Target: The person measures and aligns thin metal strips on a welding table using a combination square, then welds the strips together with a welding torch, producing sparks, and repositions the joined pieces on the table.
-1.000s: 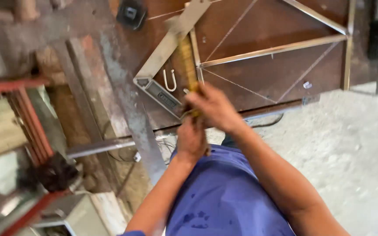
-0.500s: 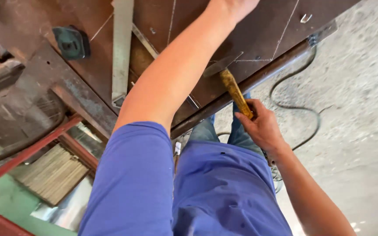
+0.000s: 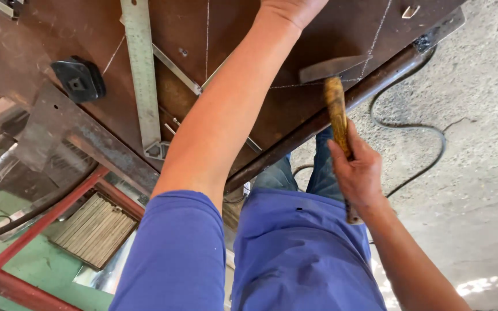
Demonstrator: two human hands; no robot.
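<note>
My right hand point(image 3: 357, 171) grips the yellow wooden handle of a hammer point(image 3: 336, 109). Its steel head point(image 3: 331, 68) lies over a chalk line on a rusty brown metal sheet point(image 3: 249, 34), close to the sheet's near edge. My left arm stretches across the sheet. Only the wrist and heel of my left hand point(image 3: 293, 8) show at the top edge; the fingers are cut off. A thick steel bar point(image 3: 370, 86) runs under the sheet's edge.
A long metal straightedge point(image 3: 139, 75) and a black block point(image 3: 79, 80) lie on the sheet to the left. A black cable point(image 3: 427, 135) snakes over the concrete floor at right. Red steel tubes point(image 3: 36, 236) and a bundle of thin rods point(image 3: 94, 230) sit lower left.
My hands, close together a second ago, have parted: the left arm reached far over the sheet. The right hand has brought the hammer head up onto the chalk line.
</note>
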